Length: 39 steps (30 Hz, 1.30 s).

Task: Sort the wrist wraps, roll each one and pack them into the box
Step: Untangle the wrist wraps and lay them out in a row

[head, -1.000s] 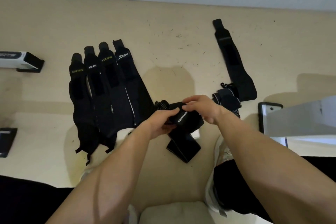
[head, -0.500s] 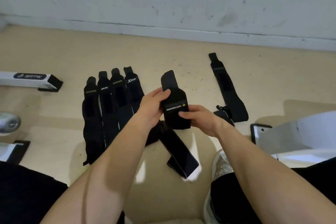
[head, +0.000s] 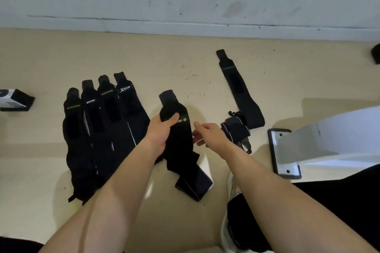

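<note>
Gripping the wrap (head: 178,141) at centre frame, the left hand (head: 162,129) curls round its upper part; the right hand (head: 207,132) sits slack and empty just beside; held one-handed, its trailing tail could snag the sorted row (head: 107,129) at left.

Over the last second the left hand (head: 160,132) and right hand (head: 208,132) went from holding the black wrist wrap (head: 181,146) bunched between them, close in, to raising it upright with its tab end on top. The wrap was then lowered and stretched out lengthwise over the floor (head: 185,68), tab end toward the wall, just right of the row of four wraps (head: 107,125), and the left hand shifted to grip it near the upper end, thumb covering part of the printed label. The right hand let go and ended just beside the wrap's right edge, fingers loosely spread, holding nothing.
</note>
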Each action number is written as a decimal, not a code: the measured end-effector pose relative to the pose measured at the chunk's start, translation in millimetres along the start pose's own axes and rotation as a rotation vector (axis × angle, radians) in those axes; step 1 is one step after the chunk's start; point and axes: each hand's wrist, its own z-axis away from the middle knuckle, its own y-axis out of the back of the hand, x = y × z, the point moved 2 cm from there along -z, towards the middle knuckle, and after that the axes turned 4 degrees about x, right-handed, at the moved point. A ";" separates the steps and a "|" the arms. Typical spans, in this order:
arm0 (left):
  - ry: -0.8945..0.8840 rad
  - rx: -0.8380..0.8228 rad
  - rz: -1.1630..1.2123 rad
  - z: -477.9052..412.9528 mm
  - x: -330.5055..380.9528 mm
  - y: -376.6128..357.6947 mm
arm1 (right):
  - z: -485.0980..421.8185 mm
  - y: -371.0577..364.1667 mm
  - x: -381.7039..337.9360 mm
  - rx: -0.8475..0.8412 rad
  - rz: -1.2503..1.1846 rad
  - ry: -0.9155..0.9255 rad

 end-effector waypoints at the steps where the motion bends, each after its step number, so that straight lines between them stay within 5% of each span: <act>1: 0.016 0.009 -0.026 -6.0 -10.1 -2.7 | -9.1 8.7 15.9 0.035 0.072 -0.041; 8: 0.099 -0.024 -0.125 -53.6 -59.2 -17.8 | -56.2 91.0 81.6 0.360 0.430 -0.267; 14: 0.152 -0.013 -0.111 -92.9 -68.2 -24.9 | -98.7 130.6 94.8 0.555 0.463 -0.341; 23: 0.179 0.002 -0.100 -136.3 -61.7 -27.8 | -171.0 148.4 89.9 0.451 0.604 -0.348; 29: 0.188 0.011 -0.098 -147.6 -59.3 -23.2 | -183.1 136.1 85.3 0.291 0.824 -0.121; 32: 0.202 0.030 -0.074 -149.5 -55.2 -15.3 | -178.0 119.0 74.5 0.075 0.945 0.054; 36: 0.225 0.123 -0.033 -155.2 -48.3 8.3 | -167.7 104.5 59.2 -0.227 1.054 -0.062; 39: 0.237 0.171 0.026 -161.7 -48.6 25.2 | -175.1 89.6 29.5 -0.113 1.094 -0.009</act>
